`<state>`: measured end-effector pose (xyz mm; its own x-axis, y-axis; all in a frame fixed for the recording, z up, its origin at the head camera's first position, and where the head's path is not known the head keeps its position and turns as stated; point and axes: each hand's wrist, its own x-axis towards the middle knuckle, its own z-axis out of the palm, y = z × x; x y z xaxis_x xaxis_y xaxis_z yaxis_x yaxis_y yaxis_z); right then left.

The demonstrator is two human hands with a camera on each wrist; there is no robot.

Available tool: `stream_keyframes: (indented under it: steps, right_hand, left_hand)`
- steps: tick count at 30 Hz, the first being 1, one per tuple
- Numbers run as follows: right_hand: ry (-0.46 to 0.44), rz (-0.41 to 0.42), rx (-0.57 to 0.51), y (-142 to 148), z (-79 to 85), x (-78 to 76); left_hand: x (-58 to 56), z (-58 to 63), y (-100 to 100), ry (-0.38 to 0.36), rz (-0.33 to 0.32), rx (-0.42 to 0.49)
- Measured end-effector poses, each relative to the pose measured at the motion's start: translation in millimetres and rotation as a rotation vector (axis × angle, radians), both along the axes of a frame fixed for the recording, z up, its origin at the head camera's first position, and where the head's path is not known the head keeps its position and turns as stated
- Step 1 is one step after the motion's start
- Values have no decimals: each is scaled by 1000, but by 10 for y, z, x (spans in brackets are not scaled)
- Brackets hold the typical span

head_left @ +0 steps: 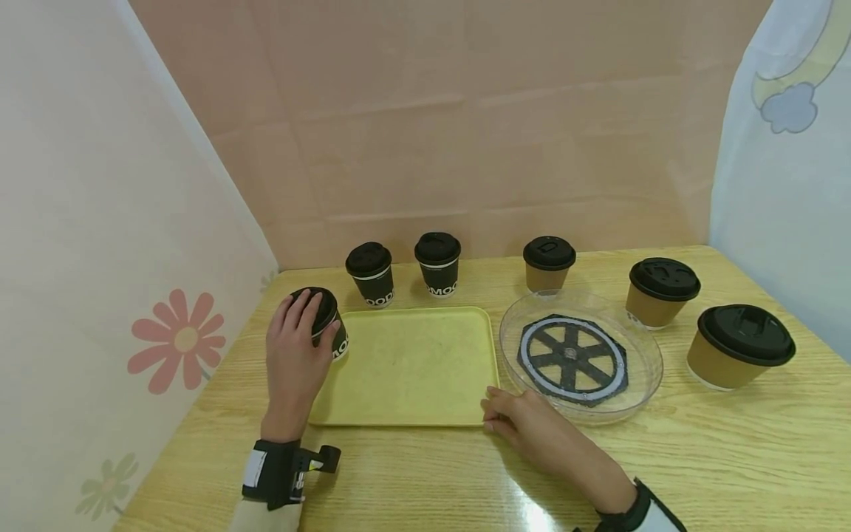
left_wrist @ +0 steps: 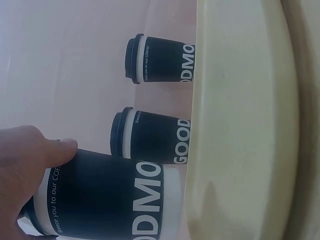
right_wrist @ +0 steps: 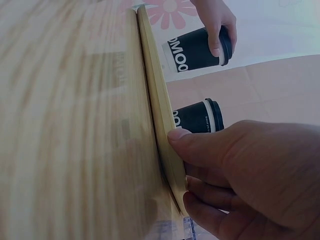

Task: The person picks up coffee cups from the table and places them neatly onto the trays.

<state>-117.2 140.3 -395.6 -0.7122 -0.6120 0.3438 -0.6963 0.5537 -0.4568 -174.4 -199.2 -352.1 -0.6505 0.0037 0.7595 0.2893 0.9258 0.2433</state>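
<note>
My left hand grips a black paper coffee cup round its lid from above. In the head view that cup stands at the far left corner of the yellow tray, overlapping its rim. The tray lies flat on the table with nothing on it. At its near right corner, my right hand pinches the rim, thumb on the upper edge and fingers curled at the side. Two more lidded black cups, one left and one right, stand behind the tray.
Right of the tray sits a round clear plastic dish with a black and white wheel-like pattern in it. Brown cups with black lids stand behind it, to its right and farther right. Cloth walls enclose the wooden table.
</note>
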Motion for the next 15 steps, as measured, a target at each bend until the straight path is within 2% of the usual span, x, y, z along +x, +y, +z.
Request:
stream_keyframes:
  steps: [15]
  right_hand:
    - [-48, -25, 28, -3, 33, 14]
  left_hand:
    - [-152, -1, 127, -85, -37, -68]
